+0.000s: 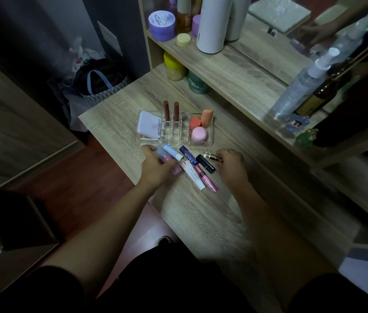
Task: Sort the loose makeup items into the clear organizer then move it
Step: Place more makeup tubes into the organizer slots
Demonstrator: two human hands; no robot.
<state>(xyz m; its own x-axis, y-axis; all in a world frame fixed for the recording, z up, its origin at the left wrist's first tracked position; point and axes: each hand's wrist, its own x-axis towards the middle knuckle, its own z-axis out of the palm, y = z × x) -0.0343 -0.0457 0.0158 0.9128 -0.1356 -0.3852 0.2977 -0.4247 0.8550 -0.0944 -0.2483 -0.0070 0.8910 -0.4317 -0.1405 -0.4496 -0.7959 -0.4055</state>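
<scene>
Right now both hands sit just in front of the clear organizer (175, 128), which stands on the wooden table (201, 222) already holding a white compact (148, 127), two brown lipsticks (171, 110) and some sponges (197, 126). The left hand (155, 166) is curled around a pink and blue tube (167, 158), fingers pressed onto it, and that tube's long axis runs slantwise, its blue end toward the organizer's near edge. The right hand (230, 163) pinches a small gold-and-clear vial (212, 156) at its fingertips. Between them lie the loose sticks, side by side and slanted alike: a Nivea stick (188, 158), a black tube (205, 163), a white tube (193, 177) and a pink gloss (205, 179). The empty middle slots lie directly beyond the left hand, so I'd judge that hand nearer; its tube needs tipping upright to drop in.
</scene>
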